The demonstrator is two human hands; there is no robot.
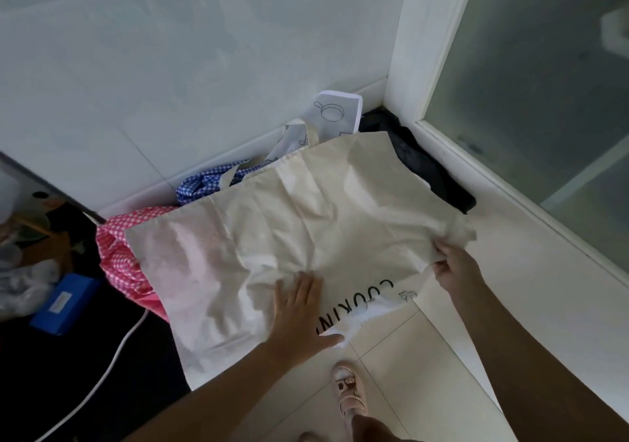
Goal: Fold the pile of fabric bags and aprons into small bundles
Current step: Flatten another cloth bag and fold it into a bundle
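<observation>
A large cream fabric bag (289,224) lies spread flat on top of the pile on a white counter. My left hand (301,312) rests flat on its near edge, fingers spread. My right hand (454,266) pinches the bag's right corner. Under the bag lie a white cloth printed with black letters (367,305), a pink checked fabric (119,258), a blue checked fabric (204,186), a white cloth with line drawings (335,111) and a black fabric (429,169).
The white counter (531,288) meets a pale wall behind and a window frame (442,77) at the right. Left and below lie a blue box (64,304), a white cable (112,356) and clutter on a dark floor. A sandalled foot (349,390) stands on floor tiles.
</observation>
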